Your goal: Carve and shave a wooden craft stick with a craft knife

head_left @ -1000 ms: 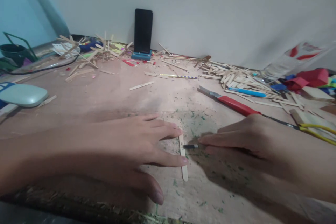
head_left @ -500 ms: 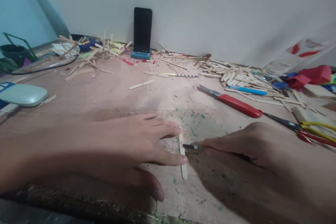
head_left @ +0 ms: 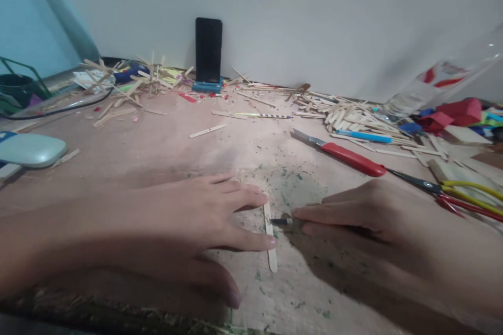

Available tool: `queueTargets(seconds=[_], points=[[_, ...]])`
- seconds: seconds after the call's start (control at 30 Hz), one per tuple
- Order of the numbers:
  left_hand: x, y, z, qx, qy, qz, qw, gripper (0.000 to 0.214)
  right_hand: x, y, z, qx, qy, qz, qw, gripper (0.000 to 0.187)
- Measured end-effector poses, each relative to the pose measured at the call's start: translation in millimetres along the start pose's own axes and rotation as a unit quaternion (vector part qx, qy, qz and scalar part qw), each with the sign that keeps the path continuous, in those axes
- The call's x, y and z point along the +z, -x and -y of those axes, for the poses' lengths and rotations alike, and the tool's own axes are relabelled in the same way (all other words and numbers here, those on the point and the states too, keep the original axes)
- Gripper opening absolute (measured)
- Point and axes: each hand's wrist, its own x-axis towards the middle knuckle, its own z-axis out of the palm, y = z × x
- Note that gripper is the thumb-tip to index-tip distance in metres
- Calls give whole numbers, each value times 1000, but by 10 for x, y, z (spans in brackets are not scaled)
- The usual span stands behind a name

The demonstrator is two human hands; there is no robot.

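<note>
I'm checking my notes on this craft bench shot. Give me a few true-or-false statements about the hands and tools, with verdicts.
1. The left hand presses a wooden stick flat on the table. True.
2. The right hand holds the red-handled knife. False: that knife lies on the table beyond it; the hand holds a small blade against the stick.
3. The phone lies flat. False: it stands upright by the wall.
4. Scissors lie right of the red-handled knife. True.
</note>
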Motion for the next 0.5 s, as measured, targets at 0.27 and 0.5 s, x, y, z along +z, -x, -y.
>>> queueTargets(seconds=[0.27, 0.5], points=[[77, 27, 54, 14, 11, -9, 1000, 65, 67, 59, -2, -14, 32, -24, 999, 53], [60, 27, 49, 3, 12, 7, 1000, 64, -3, -19, 26, -26, 24, -14, 999, 51]])
